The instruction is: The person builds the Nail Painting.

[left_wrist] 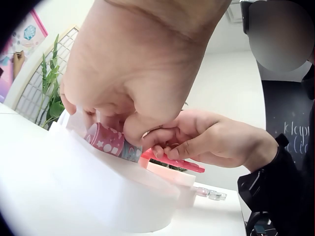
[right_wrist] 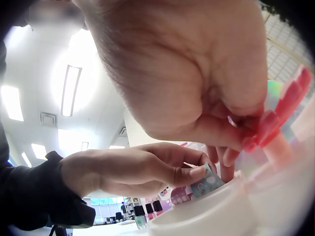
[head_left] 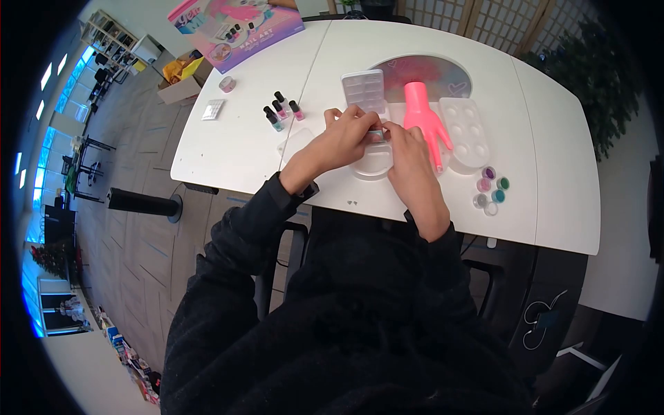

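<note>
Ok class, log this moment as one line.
Left hand holds patterned strip | right hand at strip, grip unclear | strip by white base | pink model hand beside tray

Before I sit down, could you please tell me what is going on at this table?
A person's left hand pinches a small patterned strip, pink and grey-blue, by a rounded white base. The right hand is close beside it; whether its fingers also grip the strip is hard to tell. A pink model hand is just to the right, beside a white tray. Six little pots sit farther right, and four nail polish bottles stand off to the left.
</note>
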The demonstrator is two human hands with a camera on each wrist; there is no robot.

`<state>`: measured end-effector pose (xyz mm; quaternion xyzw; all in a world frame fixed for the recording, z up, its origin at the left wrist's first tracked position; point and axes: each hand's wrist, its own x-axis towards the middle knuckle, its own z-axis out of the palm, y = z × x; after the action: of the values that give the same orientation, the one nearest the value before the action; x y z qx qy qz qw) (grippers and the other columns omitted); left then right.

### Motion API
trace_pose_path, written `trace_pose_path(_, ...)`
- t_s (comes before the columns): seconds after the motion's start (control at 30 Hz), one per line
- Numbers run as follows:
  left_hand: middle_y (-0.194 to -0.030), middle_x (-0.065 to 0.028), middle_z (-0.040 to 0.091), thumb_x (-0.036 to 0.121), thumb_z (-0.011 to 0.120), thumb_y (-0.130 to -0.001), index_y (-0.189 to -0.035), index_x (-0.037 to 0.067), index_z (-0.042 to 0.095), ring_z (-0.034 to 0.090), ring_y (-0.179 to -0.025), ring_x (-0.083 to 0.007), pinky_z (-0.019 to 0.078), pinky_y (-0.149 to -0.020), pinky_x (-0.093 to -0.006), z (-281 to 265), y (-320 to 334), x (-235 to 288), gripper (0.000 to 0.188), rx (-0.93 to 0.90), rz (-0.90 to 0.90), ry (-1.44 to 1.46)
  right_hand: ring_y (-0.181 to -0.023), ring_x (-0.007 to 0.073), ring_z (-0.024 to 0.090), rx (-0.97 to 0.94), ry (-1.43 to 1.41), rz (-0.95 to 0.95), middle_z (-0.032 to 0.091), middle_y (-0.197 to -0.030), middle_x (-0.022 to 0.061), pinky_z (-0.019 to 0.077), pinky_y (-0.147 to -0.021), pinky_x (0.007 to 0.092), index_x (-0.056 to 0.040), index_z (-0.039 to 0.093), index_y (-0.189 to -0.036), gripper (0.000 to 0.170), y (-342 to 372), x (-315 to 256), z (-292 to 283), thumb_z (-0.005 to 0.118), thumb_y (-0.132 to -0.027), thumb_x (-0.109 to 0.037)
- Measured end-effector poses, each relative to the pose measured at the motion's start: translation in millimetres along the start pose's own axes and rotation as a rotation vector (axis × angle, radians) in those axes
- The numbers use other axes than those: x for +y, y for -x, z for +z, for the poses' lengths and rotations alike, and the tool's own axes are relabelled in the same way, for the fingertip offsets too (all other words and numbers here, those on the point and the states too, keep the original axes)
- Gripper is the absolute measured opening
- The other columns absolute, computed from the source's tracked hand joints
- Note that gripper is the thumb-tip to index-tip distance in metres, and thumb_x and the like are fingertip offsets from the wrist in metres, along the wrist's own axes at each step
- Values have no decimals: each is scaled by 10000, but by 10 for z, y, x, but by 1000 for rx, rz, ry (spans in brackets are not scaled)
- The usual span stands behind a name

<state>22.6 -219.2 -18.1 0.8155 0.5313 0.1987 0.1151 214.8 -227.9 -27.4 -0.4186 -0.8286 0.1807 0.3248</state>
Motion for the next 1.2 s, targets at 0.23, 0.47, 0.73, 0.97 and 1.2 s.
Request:
trace_pose_path(0.23,-1033,-8,749,91,678,-977,-1141,102,668,555,-1144,-254,335,-932,-489,90,5,149,165,8,-41,-108,-1107,394,601,22,63,-3,674,-1130,217,487,-944,485,25,569,-1372,622,13,-35,66,527,-783,220)
trace_pose_path(0.47,-955,-10,665,27,718,-908,-1020,101,793,573,-1090,-247,340,-918,-503,232,-1,168,154,233,20,-166,-981,364,649,146,-76,16,634,-1042,194,525,-861,452,-16,581,-1342,520,23,73,82,535,-866,187)
trace_pose_path(0.73,-962,32,672,85,799,-857,-968,145,815,587,-1096,-202,327,-973,-522,174,-60,157,128,288,-37,-72,-984,322,673,123,-277,71,668,-1076,183,546,-896,430,-10,598,-1302,489,-2,53,1,507,-875,209)
trace_pose_path(0.97,-1141,5,685,83,803,-852,-1028,143,821,564,-1180,-233,333,-983,-517,-12,57,143,187,220,47,-151,-982,320,681,146,-296,22,694,-1102,187,550,-921,422,24,597,-1293,484,-1,137,40,498,-858,215)
trace_pose_path(1.2,-1100,-160,702,83,842,-819,-1144,-21,749,666,-1022,-371,545,-901,-430,-317,153,110,354,176,-144,249,-1011,317,667,151,-267,13,688,-1111,174,540,-930,422,11,599,-1283,480,4,106,57,505,-857,211)
